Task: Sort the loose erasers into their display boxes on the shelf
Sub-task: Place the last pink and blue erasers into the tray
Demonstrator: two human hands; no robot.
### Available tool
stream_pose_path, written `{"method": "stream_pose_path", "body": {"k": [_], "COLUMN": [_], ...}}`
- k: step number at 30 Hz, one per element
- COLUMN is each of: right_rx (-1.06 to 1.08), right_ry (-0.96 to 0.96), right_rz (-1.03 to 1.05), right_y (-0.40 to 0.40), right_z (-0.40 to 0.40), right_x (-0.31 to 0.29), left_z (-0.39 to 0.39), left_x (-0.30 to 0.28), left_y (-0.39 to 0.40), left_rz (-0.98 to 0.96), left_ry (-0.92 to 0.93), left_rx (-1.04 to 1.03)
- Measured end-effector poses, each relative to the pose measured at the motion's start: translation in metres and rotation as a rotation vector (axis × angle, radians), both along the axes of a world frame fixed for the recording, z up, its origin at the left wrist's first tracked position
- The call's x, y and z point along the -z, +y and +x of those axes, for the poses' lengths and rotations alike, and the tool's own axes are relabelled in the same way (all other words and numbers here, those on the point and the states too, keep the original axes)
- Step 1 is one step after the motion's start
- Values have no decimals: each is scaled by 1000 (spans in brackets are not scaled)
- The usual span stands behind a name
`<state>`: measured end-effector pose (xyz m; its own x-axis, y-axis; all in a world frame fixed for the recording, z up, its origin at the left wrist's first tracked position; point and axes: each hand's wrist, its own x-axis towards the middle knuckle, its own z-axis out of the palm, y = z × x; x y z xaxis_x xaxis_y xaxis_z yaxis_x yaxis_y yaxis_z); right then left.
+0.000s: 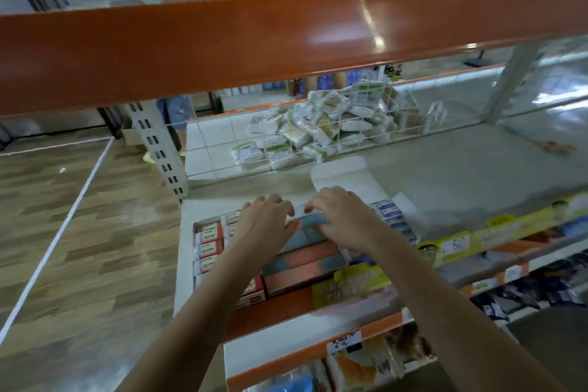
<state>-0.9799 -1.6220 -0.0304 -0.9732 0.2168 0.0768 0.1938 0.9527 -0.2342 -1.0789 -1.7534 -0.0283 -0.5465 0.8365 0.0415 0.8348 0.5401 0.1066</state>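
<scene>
Three display boxes stand side by side at the shelf's front left. The left box [194,251] holds red-and-white sleeved erasers [209,247]. The middle box [342,253] holds long blue-and-red erasers [305,259] in rows. A box of blue-and-white erasers [389,212] stands to the right. My left hand [265,223] lies over the border between the left and middle boxes, fingers curved down onto the erasers. My right hand [342,219] pinches the far end of a blue-and-red eraser [313,221] in the middle box's back row. The image is blurred.
An orange beam [286,38] of the upper shelf hangs just above and ahead. A white wire divider [318,137] behind the boxes fences a heap of small white packets [318,127]. Bare grey shelf [461,175] spreads to the right. Yellow price tags [455,243] line the front edge.
</scene>
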Motion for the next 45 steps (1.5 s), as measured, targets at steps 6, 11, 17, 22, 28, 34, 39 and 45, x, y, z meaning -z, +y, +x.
{"method": "stream_pose_path", "body": {"k": [6, 11, 17, 22, 28, 34, 39, 45], "right_rx": [295, 501, 634, 714, 743, 752, 769, 733], "right_ry": [54, 84, 37, 20, 32, 22, 14, 25], "right_rz": [-31, -4, 4, -39, -40, -117, -144, -122], "right_y": [68, 117, 169, 221, 285, 339, 393, 465], "right_z": [64, 132, 210, 278, 344, 370, 364, 338], "right_x": [-15, -15, -5, 5, 17, 24, 30, 30], "left_z": [21, 73, 149, 213, 270, 288, 277, 247], "left_x": [-11, -13, -8, 3, 15, 28, 30, 34], "left_y": [75, 139, 213, 284, 363, 418, 473, 549], "left_rz": [48, 66, 27, -8, -35, -47, -84, -93], "left_ry": [-44, -7, -1, 9, 19, 5, 27, -1], "left_rx": [169, 319, 465, 505, 508, 497, 452, 358]}}
